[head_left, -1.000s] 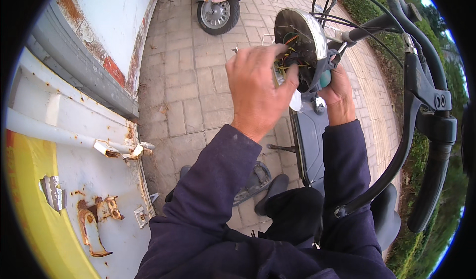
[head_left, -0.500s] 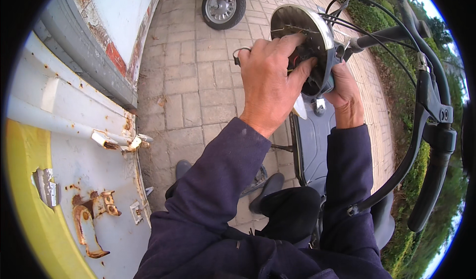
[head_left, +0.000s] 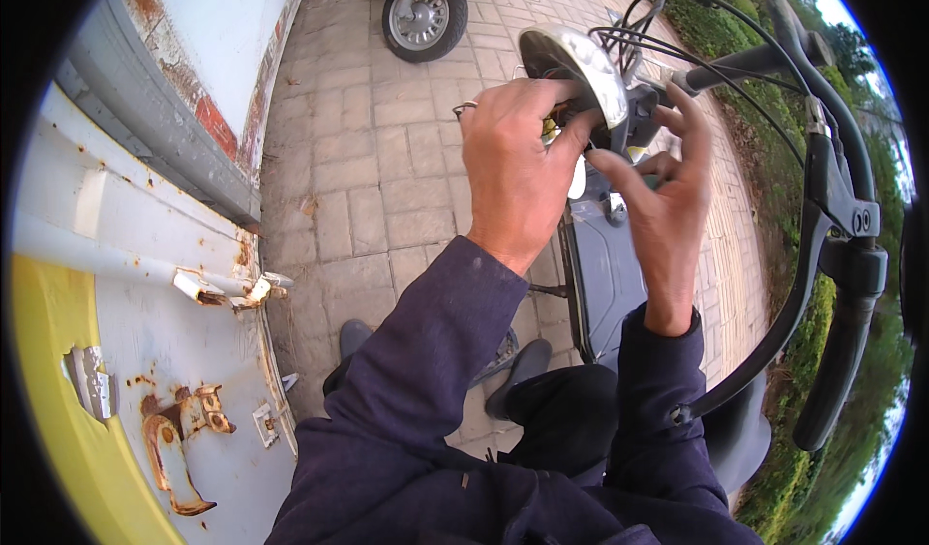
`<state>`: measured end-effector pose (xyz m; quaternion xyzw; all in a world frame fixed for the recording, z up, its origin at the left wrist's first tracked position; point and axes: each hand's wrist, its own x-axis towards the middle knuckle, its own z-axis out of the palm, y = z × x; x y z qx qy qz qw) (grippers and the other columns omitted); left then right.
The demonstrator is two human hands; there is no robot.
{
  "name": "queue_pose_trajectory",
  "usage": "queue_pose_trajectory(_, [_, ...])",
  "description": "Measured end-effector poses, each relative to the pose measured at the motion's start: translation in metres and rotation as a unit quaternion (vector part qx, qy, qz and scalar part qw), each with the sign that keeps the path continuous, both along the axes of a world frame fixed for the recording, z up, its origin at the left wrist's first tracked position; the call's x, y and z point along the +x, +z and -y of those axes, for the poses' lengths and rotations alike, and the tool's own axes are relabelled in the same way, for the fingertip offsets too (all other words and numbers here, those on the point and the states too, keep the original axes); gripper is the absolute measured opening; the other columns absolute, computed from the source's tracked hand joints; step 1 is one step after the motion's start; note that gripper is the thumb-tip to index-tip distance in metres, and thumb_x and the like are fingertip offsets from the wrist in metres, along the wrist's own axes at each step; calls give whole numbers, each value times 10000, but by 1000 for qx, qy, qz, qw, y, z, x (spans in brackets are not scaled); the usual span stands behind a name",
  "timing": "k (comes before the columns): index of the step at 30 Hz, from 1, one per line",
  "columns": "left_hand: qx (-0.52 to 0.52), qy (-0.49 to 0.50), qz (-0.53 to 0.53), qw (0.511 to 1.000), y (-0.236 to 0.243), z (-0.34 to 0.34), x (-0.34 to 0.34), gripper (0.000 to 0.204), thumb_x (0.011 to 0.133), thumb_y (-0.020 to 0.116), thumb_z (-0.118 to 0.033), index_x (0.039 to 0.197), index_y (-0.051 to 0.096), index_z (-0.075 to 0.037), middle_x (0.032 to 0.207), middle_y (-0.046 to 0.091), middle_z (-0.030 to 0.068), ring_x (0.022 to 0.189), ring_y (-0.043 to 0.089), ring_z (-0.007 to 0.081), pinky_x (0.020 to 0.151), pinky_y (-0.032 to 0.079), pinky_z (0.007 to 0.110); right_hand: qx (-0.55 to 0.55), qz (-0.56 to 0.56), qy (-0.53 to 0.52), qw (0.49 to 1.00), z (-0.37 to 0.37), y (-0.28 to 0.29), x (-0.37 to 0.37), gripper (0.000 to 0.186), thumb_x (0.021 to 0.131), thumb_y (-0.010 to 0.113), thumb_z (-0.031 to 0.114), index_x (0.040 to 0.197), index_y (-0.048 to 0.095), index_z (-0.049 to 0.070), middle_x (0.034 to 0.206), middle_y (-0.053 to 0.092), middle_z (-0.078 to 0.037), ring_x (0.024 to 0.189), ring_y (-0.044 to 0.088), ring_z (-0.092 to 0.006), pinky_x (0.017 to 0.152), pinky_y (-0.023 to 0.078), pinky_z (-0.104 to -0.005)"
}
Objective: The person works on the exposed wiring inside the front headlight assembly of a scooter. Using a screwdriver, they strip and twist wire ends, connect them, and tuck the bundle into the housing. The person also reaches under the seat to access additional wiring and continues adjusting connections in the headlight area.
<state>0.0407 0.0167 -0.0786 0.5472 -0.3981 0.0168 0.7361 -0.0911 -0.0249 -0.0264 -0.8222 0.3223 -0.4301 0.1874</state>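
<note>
A chrome headlight shell (head_left: 598, 71) hangs at the front of a vehicle, its open side turned toward the left. My left hand (head_left: 513, 158) is at that opening, thumb and fingers closed round thin coloured wires (head_left: 550, 127); the fingertips are partly hidden inside. A small metal loop (head_left: 464, 109) sticks out past its knuckles. My right hand (head_left: 673, 187) is just right of and below the shell, fingers spread and slightly blurred. I see nothing held in it. Black cables (head_left: 668, 42) run from behind the shell toward the handlebar.
The handlebar grip (head_left: 842, 351) and brake lever (head_left: 808, 284) curve down on the right. Below the shell lies a dark footboard (head_left: 605, 264). A rusty white metal panel (head_left: 194, 351) stands at left. A pink scooter (head_left: 426, 8) is parked ahead on the paving; hedges line the right.
My right hand has let go of the back of the shell and drawn down, its fingers opening. The shell has tilted and dropped slightly left, with my left hand still at its opening.
</note>
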Motion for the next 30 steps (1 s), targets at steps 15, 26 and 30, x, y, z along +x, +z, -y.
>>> queue_pose_trajectory(15, [2,-31,43,999,-6,-11,13,179,788,794,-50,876,638,-33,936,655,98,930,594,302,802,498,412,-56,-64,-86,993,28,-3,18,341,885,745,209,1183,653,70,830,697,-110,672,682,-248,646,510,-375])
queue_pose_trajectory(26, [24,-14,20,999,2,-20,-4,218,770,785,-34,922,629,-41,936,653,102,972,582,306,814,507,396,-261,-103,-233,931,37,1,27,164,770,762,127,875,644,82,731,669,-109,700,662,-339,595,468,-435])
queue_pose_trajectory(30, [7,14,59,998,3,-18,-8,199,783,781,-34,911,628,-40,937,656,102,961,580,305,816,507,407,-287,-48,-244,925,45,3,22,172,754,771,129,852,637,83,721,662,-105,691,656,-342,594,468,-437])
